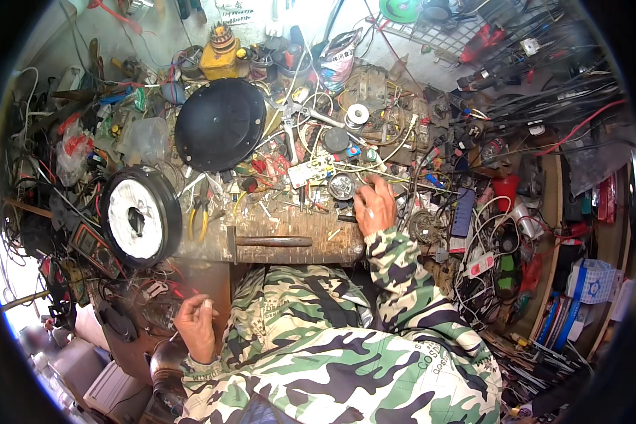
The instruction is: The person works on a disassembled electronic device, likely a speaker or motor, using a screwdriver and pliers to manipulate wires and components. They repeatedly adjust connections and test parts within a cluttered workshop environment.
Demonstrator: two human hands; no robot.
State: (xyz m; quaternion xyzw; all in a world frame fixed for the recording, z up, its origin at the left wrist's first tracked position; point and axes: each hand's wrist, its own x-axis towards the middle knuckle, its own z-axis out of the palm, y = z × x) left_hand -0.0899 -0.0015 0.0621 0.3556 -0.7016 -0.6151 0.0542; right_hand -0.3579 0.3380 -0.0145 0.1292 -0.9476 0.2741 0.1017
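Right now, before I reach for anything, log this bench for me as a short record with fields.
Right hand: over the bench, fingers bent, beside a round metal tin; contact unclear
Left hand: low, off the bench, fingers curled; whether it holds anything is unclear
Front edge: hammer lying flat, head toward the left
Left side: black-and-white round part, with yellow-handled pliers to its right
Further back: black disc; white spool to its right
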